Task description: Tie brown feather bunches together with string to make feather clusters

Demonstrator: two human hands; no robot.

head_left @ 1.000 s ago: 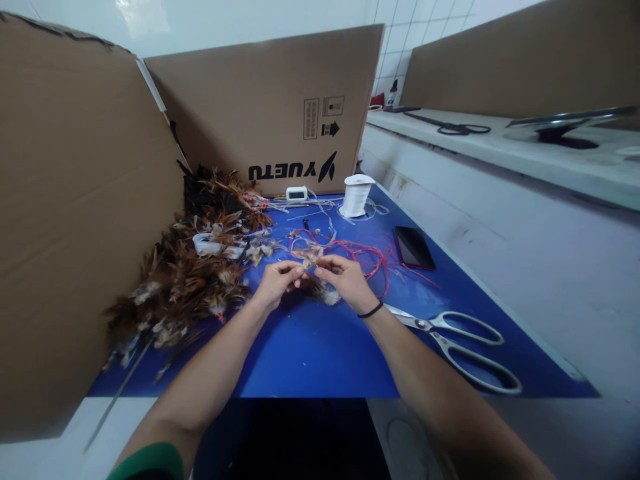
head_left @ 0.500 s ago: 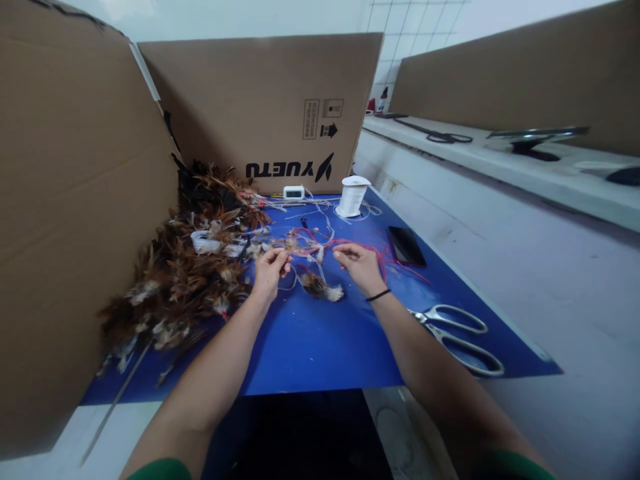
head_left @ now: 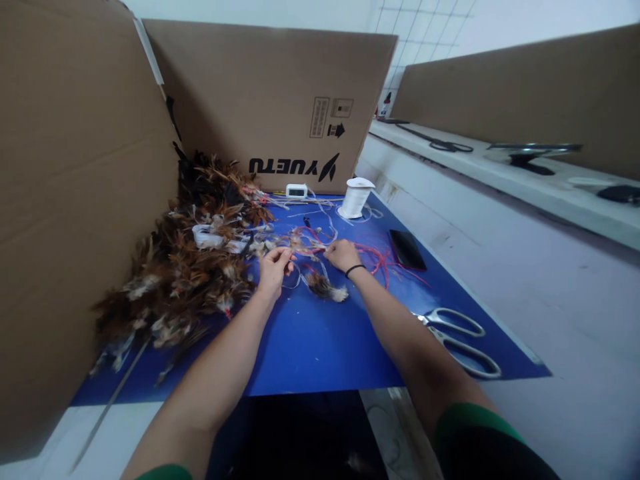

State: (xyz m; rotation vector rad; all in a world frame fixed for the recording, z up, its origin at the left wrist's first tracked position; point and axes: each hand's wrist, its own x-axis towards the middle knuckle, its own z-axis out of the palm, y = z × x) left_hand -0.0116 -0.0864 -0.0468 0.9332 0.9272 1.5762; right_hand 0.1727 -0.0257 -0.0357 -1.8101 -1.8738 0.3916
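My left hand [head_left: 275, 272] is pinched, thumb against fingers, beside loose feather tufts and thin strands; whatever lies between its fingertips is too small to make out. To its right, my right hand [head_left: 343, 256], with a black band at the wrist, is closed among thin strings. Its fingertips are hidden in part, so what they grip does not show. Red cord [head_left: 383, 261] lies in loops just beyond that hand. Below and between the hands, a small brown feather bunch [head_left: 320, 285] with a pale fluffy end rests on the blue table surface [head_left: 320, 353].
A big heap of brown feathers [head_left: 195, 263] fills the left side, against cardboard walls [head_left: 215, 93]. At the back stand a white spool [head_left: 356, 199] and a small white digital device [head_left: 297, 191]. A black phone [head_left: 407, 249] and large scissors [head_left: 463, 340] lie right.
My right hand has moved left, nearer my left hand, and its fingers have closed more. My left hand keeps its pinch in nearly the same place. The camera view has shifted slightly.
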